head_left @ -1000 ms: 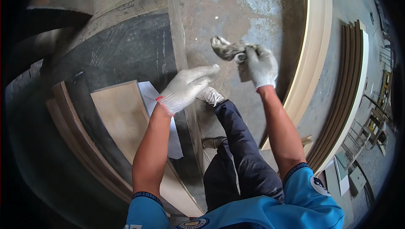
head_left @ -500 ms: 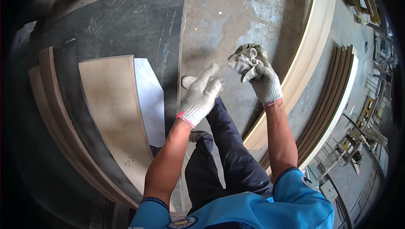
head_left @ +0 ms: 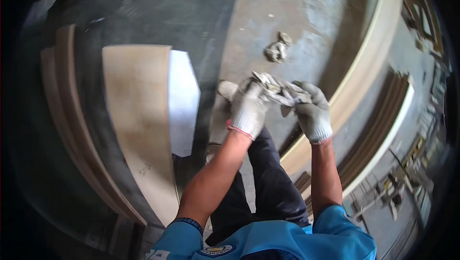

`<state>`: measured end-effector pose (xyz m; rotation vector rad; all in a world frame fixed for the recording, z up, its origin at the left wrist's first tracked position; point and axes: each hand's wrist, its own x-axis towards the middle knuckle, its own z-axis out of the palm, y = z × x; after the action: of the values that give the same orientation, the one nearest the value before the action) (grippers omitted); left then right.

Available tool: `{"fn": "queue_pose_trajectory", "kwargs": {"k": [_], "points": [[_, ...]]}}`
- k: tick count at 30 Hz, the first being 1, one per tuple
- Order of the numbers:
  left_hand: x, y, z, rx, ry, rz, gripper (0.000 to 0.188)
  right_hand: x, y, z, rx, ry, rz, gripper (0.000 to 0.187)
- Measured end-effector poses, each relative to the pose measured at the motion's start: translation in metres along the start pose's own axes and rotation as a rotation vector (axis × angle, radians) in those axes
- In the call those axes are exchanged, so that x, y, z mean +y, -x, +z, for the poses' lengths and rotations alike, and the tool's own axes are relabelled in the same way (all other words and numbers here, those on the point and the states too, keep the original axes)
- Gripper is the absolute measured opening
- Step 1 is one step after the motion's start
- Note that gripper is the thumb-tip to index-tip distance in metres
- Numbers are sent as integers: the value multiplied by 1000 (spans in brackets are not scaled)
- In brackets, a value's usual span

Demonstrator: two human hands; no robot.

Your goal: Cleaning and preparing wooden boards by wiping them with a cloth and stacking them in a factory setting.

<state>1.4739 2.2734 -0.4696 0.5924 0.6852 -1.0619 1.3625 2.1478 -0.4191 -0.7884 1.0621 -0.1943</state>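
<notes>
Both my hands wear white knitted work gloves with reddish cuff edges. Between them stretches a crumpled, dirty off-white cloth [head_left: 281,90]. My left hand [head_left: 249,104] is closed on its left end, and my right hand [head_left: 312,109] pinches the right end. Past the hands, a second crumpled greyish piece of cloth [head_left: 278,49] appears over the floor; whether it lies there or is falling I cannot tell.
Left stand a pale wooden panel [head_left: 136,83], a white sheet [head_left: 183,97] and darker curved boards [head_left: 72,92]. Long pale boards [head_left: 357,78] and a stack of brown boards [head_left: 373,130] run along the right. Cluttered frames [head_left: 402,183] stand farther right.
My left hand has come over and taken hold of the cloth, which is now drawn out between both hands. A separate crumpled piece has parted from the bundle. The view has shifted slightly.
</notes>
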Motion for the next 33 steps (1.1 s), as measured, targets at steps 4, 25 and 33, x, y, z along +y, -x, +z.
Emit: {"fn": "queue_pose_trajectory", "kwargs": {"k": [4,25,33], "points": [[-6,15,-41,377,-404,368,23,18,6,38,-77,-8,-192,37],[192,211,-154,220,-36,713,57,118,41,313,-722,316,114,47],[263,253,-200,570,-1013,740,53,168,34,389,-1233,713,139,63]]}}
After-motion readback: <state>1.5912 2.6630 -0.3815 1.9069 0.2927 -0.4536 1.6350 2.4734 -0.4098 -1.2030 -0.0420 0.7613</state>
